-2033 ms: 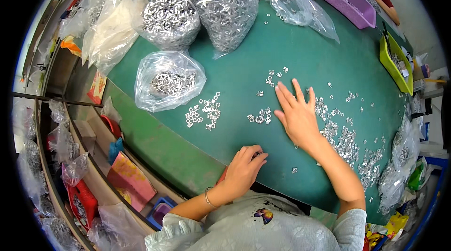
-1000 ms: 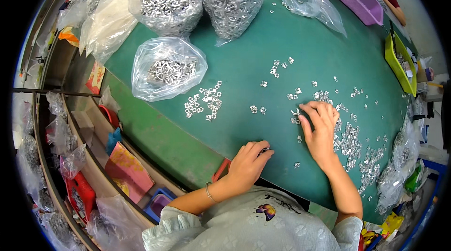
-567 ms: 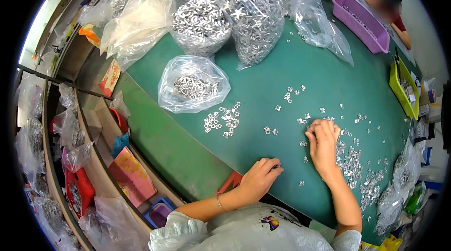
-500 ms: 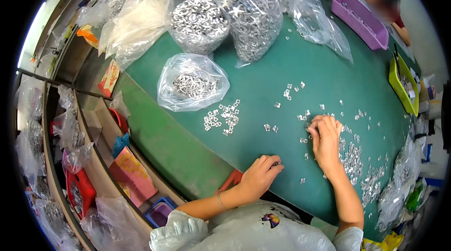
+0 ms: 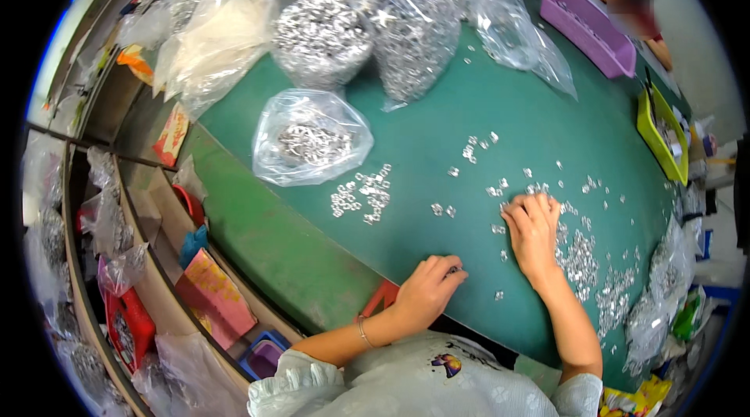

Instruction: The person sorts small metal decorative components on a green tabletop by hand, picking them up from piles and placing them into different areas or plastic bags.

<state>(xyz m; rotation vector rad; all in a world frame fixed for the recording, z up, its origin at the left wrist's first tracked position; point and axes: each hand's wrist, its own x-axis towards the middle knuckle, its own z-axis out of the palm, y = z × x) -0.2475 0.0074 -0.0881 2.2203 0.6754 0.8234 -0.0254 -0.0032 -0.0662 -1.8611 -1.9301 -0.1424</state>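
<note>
My left hand [image 5: 426,286] is curled near the table's front edge, its fingers closed around a few small silvery metal pieces [image 5: 452,269] that peek out by the thumb. Farther right, my right hand [image 5: 533,234] is palm down, fingers bent and drawn together at the tabletop. Whatever its fingertips hold is hidden beneath them. Loose metal pieces [image 5: 494,191] lie just left of those fingers, and a dense spread of the same pieces [image 5: 580,259] is to the right of the hand. A separate cluster of pieces [image 5: 373,197] lies left of centre.
An open clear bag of silvery rings [image 5: 312,140] stands behind the left cluster. Large filled bags [image 5: 412,34] occupy the back. A purple bin [image 5: 587,30] and a lime-green tray [image 5: 661,136] line the far right, where another person sits. Shelves with bags [image 5: 105,206] are at left.
My right hand has come slightly nearer, and its fingers are lower and closer together over the pieces. My left hand keeps its grip. The whole view has shifted a little.
</note>
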